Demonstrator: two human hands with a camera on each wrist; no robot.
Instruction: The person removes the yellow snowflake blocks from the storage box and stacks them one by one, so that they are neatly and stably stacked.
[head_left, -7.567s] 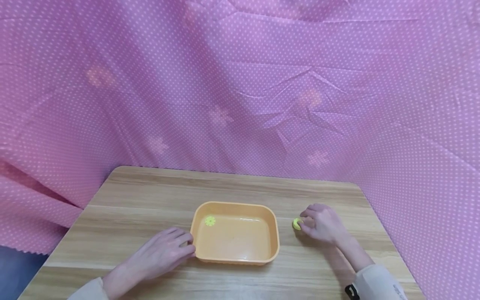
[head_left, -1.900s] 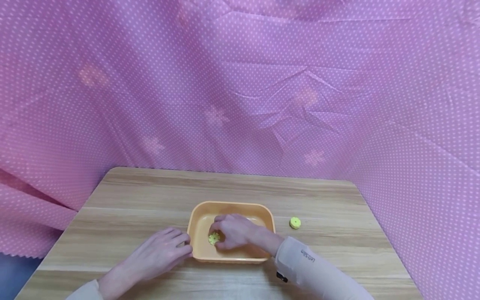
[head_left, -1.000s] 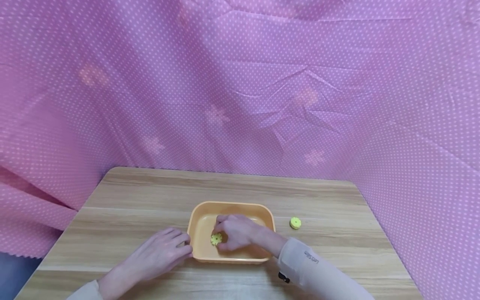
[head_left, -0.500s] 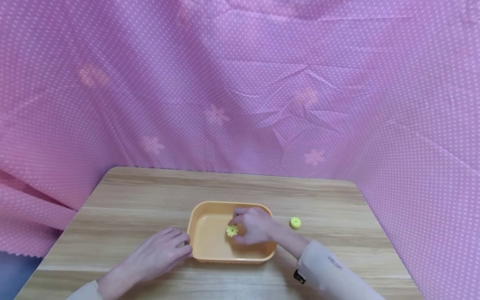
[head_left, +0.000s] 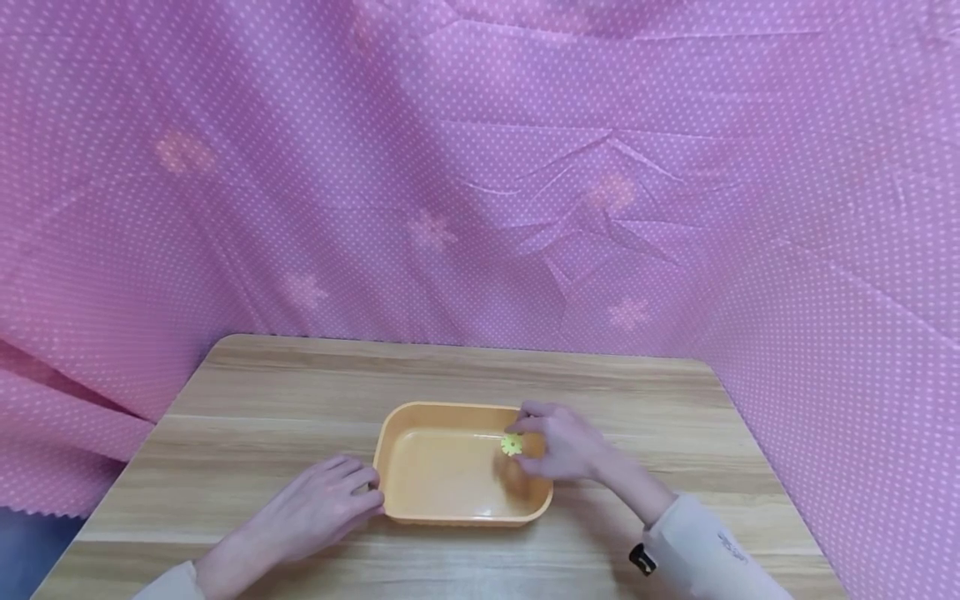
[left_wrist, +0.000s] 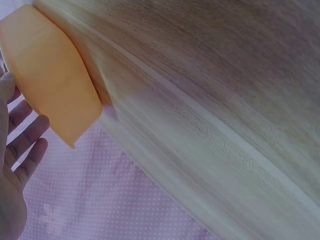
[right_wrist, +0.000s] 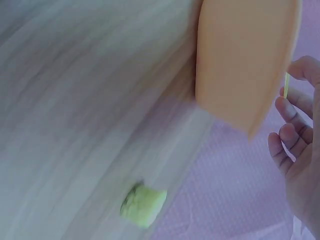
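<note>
A thin yellow disc (head_left: 512, 444) with a notched edge and a small centre hole is pinched between the thumb and fingers of my right hand (head_left: 566, 442). It is held above the right end of a shallow orange tray (head_left: 450, 521). In the right wrist view the disc shows edge-on near the tray's rim. My left hand (head_left: 318, 508) holds the tray's left rim with thumb and fingertips; the other fingers spread loosely beside it in the left wrist view. A short stack of yellow discs (right_wrist: 142, 205) stands on the table, hidden behind my right hand in the head view.
The wood-grain table (head_left: 300, 383) runs around the tray. Pink polka-dot cloth (head_left: 480, 208) hangs behind it and along both sides.
My right hand first left the stack, then picked the loose disc up from the tray's floor and carried it right and up toward the tray's right end. The left hand stayed at the rim.
</note>
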